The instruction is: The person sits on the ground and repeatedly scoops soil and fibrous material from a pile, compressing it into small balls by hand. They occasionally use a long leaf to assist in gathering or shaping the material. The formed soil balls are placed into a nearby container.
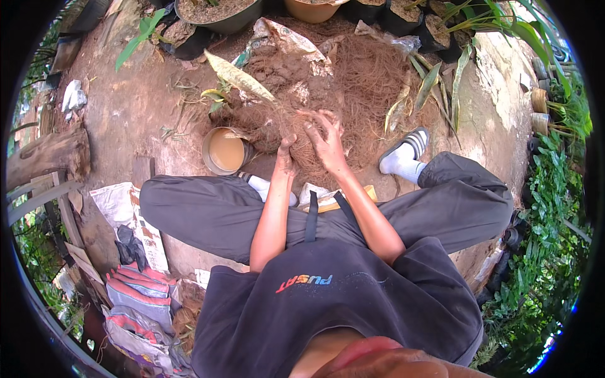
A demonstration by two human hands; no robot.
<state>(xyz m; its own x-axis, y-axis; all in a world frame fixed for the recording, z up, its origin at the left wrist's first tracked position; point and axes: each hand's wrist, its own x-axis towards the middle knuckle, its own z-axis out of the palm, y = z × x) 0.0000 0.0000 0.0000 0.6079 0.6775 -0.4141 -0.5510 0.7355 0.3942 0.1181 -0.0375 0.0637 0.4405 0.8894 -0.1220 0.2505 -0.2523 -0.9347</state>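
Note:
Between my two hands is a clump of brown coconut fibre [304,148], pressed around the lower end of a pale green snake plant leaf [239,77]. The leaf points up and to the left. My left hand [287,159] cups the clump from the left, thumb up, its other fingers mostly hidden by fibre. From the right, my right hand [326,142] curls its fingers over the top of the clump. Soil clings to both hands. Just left of them stands a round container of murky brown water [207,151].
Loose coconut fibre [372,79] and a heap of dark soil [271,79] lie ahead on a torn sack [293,38]. Cut leaves [428,88] rest to the right. Potted plants [230,22] line the far edge. Striped gloves [140,290] lie at lower left, near a log [53,154].

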